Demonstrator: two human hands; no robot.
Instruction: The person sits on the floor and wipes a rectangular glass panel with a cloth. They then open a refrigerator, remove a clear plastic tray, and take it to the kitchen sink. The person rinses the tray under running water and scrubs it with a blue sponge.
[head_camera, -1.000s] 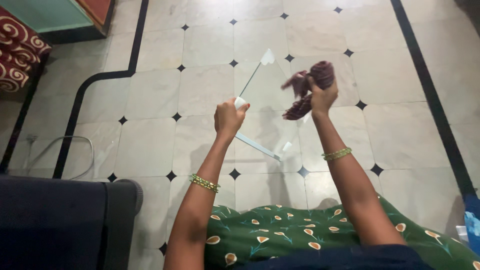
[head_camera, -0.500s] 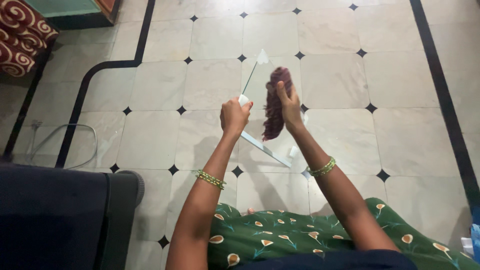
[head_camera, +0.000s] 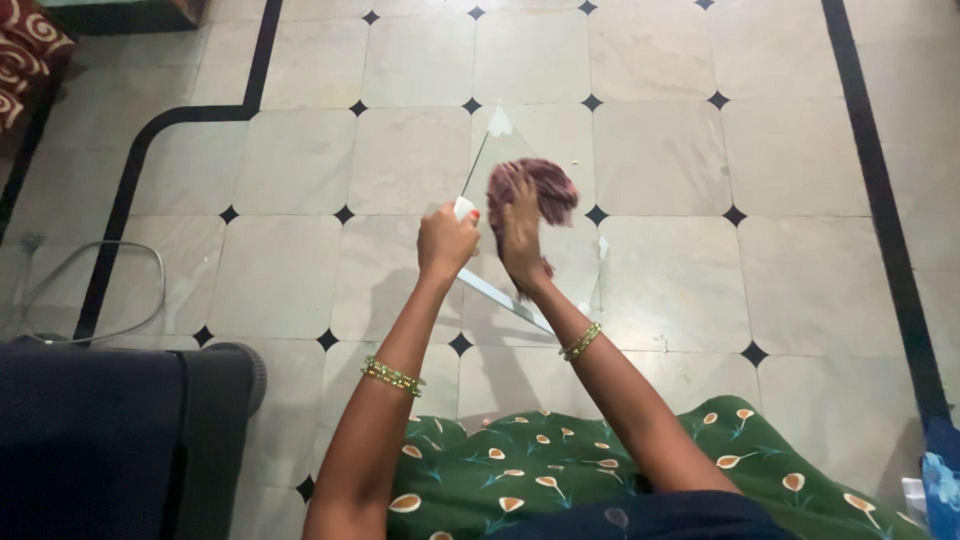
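Fingers of the left hand (head_camera: 446, 240) are clenched on a white protective cap (head_camera: 464, 208) fitted at the left corner of a clear glass pane (head_camera: 520, 270), pinching that corner between thumb and curled fingers. Fingers of the right hand (head_camera: 522, 232) are spread flat and press a maroon cloth (head_camera: 535, 190) against the face of the pane; the cloth is bunched, with its upper part folded over above the fingertips and a narrow tail hanging below the palm. The glass pane is transparent and roughly square, held in the air on one corner like a diamond, tilted away from the body, above the pale tiled floor (head_camera: 300, 270). Its edges show as thin greenish-white lines, clearest along the lower left side, and a second white cap (head_camera: 499, 123) marks the top corner. Floor tiles and black diamond insets show through the glass undistorted. Each wrist carries a green and gold beaded bangle (head_camera: 389, 376). Below the arms lies green patterned fabric (head_camera: 560, 470) over the lap. A dark upholstered seat (head_camera: 110, 440) stands at the lower left.
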